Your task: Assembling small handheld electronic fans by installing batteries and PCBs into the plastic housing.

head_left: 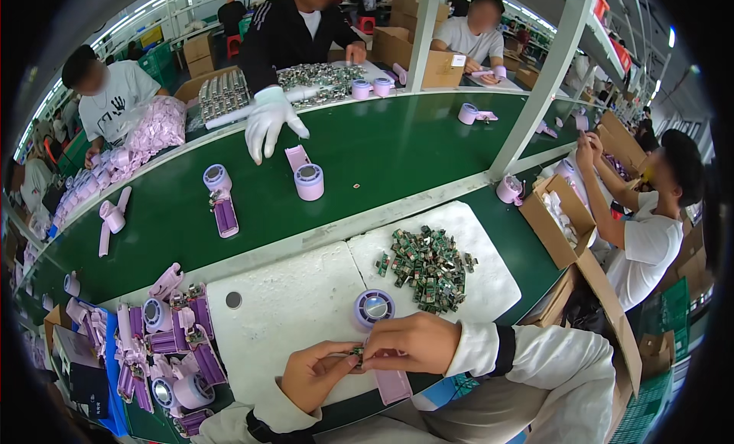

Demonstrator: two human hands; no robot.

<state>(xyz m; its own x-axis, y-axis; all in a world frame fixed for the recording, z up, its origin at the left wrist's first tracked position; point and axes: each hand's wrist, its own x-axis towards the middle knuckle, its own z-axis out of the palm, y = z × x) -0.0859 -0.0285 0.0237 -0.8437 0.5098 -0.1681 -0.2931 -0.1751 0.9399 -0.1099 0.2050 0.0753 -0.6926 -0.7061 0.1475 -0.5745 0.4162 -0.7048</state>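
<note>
Over the white foam board, my left hand pinches a small green circuit board between thumb and fingers. My right hand has its fingertips closed on the same board from the other side. Beneath my right hand lies a lilac handheld fan body: its round head shows beyond the fingers and its flat handle on the near side. The middle of that body is hidden. A heap of green circuit boards sits on the foam just beyond my right hand.
Lilac fan parts are piled at left beside a blue bin. A dark round disc rests on the foam. Across the green conveyor, with several fan bodies on it, a white-gloved hand reaches in. At right stands a cardboard box.
</note>
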